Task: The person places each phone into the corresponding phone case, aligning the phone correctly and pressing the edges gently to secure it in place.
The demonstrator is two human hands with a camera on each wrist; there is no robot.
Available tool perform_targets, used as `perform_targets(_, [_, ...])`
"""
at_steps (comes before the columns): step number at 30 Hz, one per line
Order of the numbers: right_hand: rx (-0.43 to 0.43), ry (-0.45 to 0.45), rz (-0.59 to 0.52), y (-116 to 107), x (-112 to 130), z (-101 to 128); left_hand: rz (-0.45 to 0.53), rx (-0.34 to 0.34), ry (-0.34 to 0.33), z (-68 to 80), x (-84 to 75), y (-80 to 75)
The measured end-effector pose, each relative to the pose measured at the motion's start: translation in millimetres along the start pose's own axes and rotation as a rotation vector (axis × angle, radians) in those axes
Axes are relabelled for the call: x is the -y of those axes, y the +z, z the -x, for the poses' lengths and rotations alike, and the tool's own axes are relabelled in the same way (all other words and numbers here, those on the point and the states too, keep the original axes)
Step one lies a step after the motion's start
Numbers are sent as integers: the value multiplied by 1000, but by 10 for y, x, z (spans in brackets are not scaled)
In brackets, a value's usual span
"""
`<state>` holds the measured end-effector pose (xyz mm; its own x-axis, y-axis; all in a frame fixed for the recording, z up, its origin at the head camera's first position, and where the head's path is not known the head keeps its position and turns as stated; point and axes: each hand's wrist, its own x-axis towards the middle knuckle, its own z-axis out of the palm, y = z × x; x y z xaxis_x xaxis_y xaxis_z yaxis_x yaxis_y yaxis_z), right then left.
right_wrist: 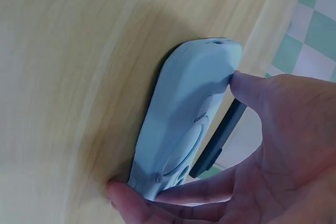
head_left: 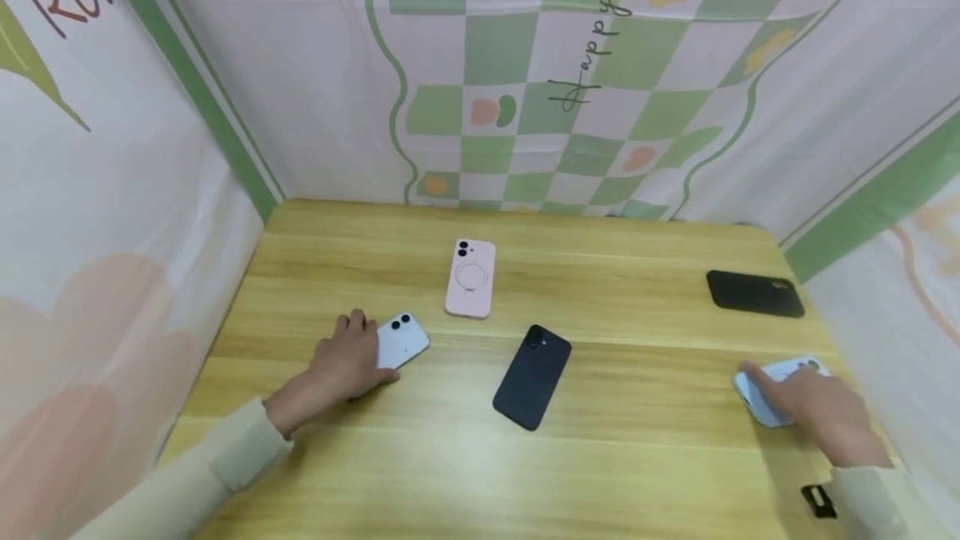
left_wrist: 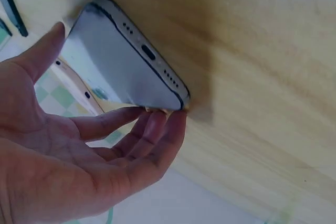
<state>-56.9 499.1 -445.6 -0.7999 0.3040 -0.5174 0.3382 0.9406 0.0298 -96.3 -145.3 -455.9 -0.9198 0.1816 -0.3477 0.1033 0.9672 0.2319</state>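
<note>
My left hand [head_left: 358, 354] lies over the near end of a pale blue phone [head_left: 402, 339] that rests camera side up on the wooden table [head_left: 645, 457]. In the left wrist view the left hand [left_wrist: 115, 74] grips this phone [left_wrist: 121, 66] by its long edges, thumb on one side and fingers [left_wrist: 157, 124] curled under the other. My right hand [head_left: 780, 390] holds a light blue phone case [head_left: 780, 373] near the table's right edge. In the right wrist view this hand [right_wrist: 181, 135] pinches the case [right_wrist: 184, 114] between thumb and finger.
A pink phone case [head_left: 471, 277] lies at the middle back and a black phone [head_left: 532, 375] at the centre. A black case [head_left: 753, 292] sits at the back right, also seen behind the blue case as a black case edge [right_wrist: 218, 142]. Patterned cloth walls [head_left: 525, 107] close in three sides.
</note>
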Motion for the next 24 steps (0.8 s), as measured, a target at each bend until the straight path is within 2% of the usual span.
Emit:
perform_targets(4, [23, -18, -28, -14, 1, -6, -7, -29, 9, 5, -14, 44])
perform_targets(8, [5, -49, -58, -41, 18, -24, 2, -50, 16, 9, -14, 79])
perform_targets(13, [-32, -19, -103, -70, 112, -28, 19, -63, 24, 23, -13, 90])
perform_targets(18, [-80, 57, -181, -72, 199, 4, 33, -82, 32, 22, -6, 81])
perform_targets(24, [-183, 13, -227, -48, 138, -82, 84, -119, 39, 4, 35, 78])
